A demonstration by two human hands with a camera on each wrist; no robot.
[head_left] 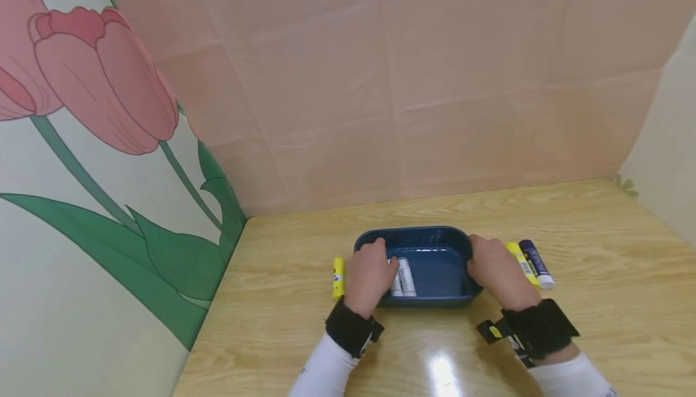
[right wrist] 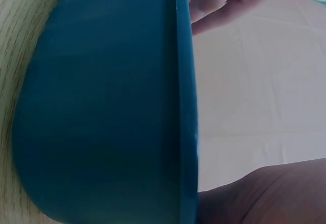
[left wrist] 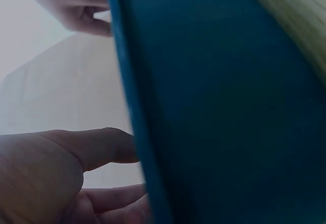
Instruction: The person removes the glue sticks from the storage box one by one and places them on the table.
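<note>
While the blue tray (head_left: 435,237) sits near the middle of the wooden table (head_left: 571,216), a person holds it with both hands, one at each end. The left hand (head_left: 368,275) grips the left end of the tray, with its fingers (left wrist: 99,145) curled over the rim and reaching inside. The right hand (head_left: 497,270) grips the right end of the tray, fingers bent over that rim too. Inside the tray, close to the left hand, lie two white glue sticks (head_left: 403,277) side by side. Just outside the tray's left end, a yellow glue stick (head_left: 338,277) lies on the table beside the left hand. Just outside the tray's right end lie another yellow stick (head_left: 523,263) and a dark blue stick with a white cap (head_left: 536,263), touching each other. Behind the tray stands a pink wall (head_left: 408,83), and to the tray's left is a wall with a painted tulip (head_left: 103,77). Both wrists wear black bands (head_left: 350,327) over white sleeves (head_left: 326,370).
</note>
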